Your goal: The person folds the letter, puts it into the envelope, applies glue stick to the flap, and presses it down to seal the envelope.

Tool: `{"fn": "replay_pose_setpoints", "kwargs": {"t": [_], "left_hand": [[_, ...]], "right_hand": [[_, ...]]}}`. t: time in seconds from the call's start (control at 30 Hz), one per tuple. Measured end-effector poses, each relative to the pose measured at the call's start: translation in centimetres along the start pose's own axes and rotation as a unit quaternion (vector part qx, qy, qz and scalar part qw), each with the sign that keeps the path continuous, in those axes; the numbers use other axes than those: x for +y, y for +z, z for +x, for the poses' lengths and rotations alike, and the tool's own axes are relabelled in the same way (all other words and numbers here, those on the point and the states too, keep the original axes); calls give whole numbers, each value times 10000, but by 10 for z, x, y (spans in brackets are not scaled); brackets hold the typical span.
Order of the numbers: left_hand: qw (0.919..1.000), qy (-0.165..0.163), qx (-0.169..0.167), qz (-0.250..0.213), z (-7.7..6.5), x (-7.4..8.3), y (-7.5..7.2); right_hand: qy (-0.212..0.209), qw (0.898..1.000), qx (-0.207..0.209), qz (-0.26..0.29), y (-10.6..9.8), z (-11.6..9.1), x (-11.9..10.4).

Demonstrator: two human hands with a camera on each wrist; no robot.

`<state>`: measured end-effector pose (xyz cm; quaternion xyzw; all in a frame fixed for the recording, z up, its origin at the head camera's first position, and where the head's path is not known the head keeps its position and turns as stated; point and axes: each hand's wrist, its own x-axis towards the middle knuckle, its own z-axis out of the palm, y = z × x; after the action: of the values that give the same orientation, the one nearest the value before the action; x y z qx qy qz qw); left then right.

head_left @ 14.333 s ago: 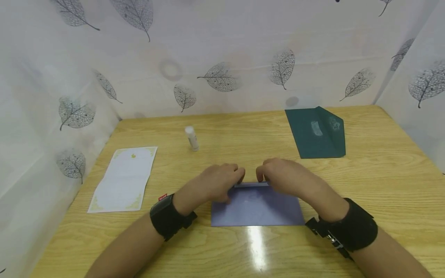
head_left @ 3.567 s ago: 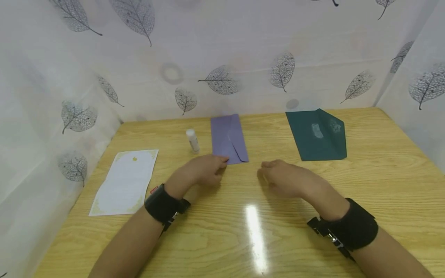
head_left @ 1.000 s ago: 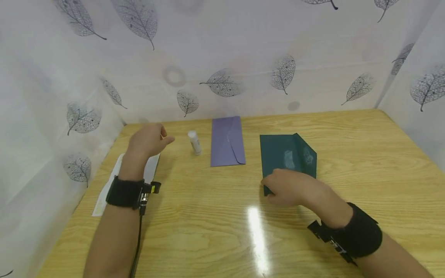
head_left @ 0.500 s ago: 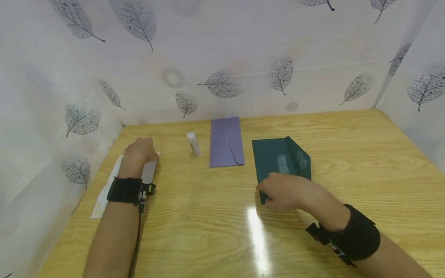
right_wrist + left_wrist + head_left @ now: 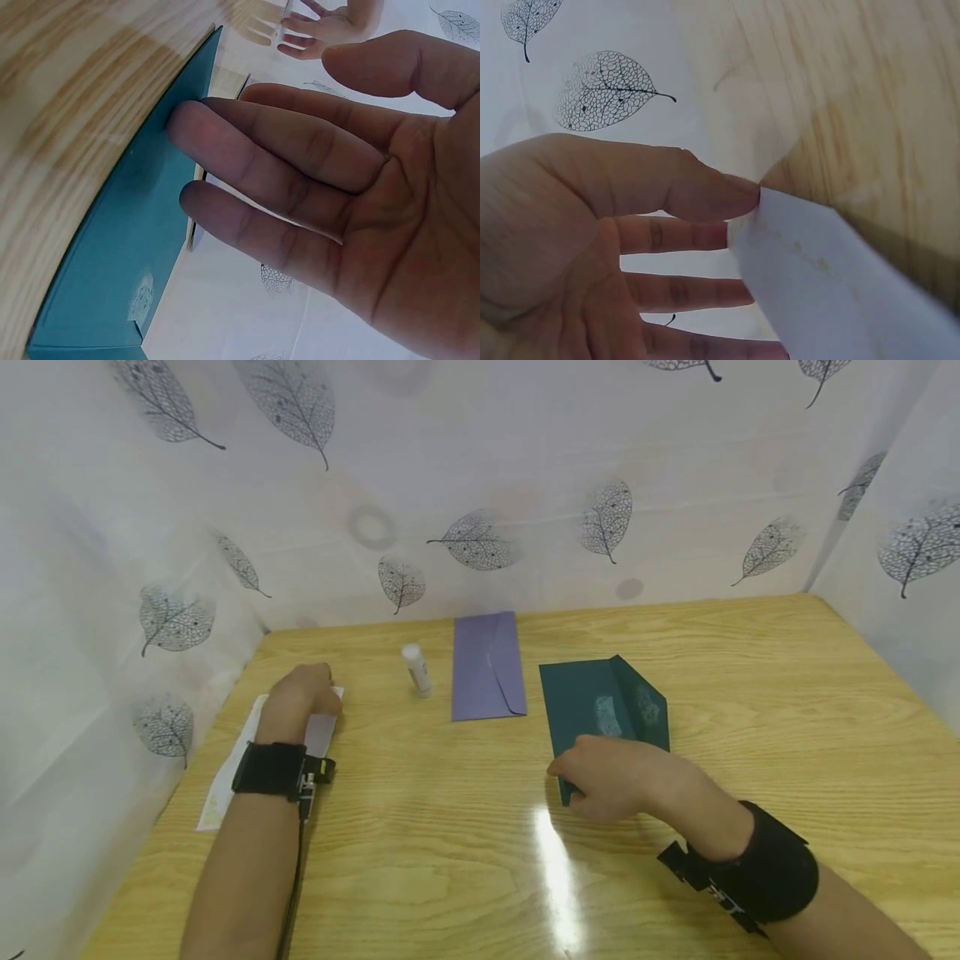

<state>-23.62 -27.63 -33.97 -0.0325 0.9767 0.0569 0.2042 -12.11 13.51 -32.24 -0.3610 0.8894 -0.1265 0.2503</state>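
While left hand (image 5: 298,689) pinches the paper's (image 5: 840,292) edge at table's (image 5: 420,852) 9 o'clock, likely for lifting, right hand (image 5: 622,777) touches green envelope (image 5: 581,693) at 2 o'clock, fingers extended, probably steadying it.

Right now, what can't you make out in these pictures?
White sheet, head view: middle hidden by the left hand and wristband.
Green envelope, head view: near edge mostly hidden by the right hand.
White tube, head view: print too small to read.
Green envelope, right wrist view: cut off by the bottom edge.
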Motion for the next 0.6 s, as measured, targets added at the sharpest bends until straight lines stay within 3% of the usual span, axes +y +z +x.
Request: {"fn": "replay_pose_setpoints", "kwargs": {"t": [0.27, 0.47, 0.6], "left_hand": [[9993, -75, 354, 80, 2, 1, 4], [9993, -197, 317, 30, 0, 3, 3], [9996, -106, 278, 30, -1, 3, -1]], "right_hand": [[-151, 9997, 133, -129, 0, 1, 2], [-192, 9992, 220, -275, 1, 3, 4], [-244, 9986, 316, -341, 4, 5, 5]]}}
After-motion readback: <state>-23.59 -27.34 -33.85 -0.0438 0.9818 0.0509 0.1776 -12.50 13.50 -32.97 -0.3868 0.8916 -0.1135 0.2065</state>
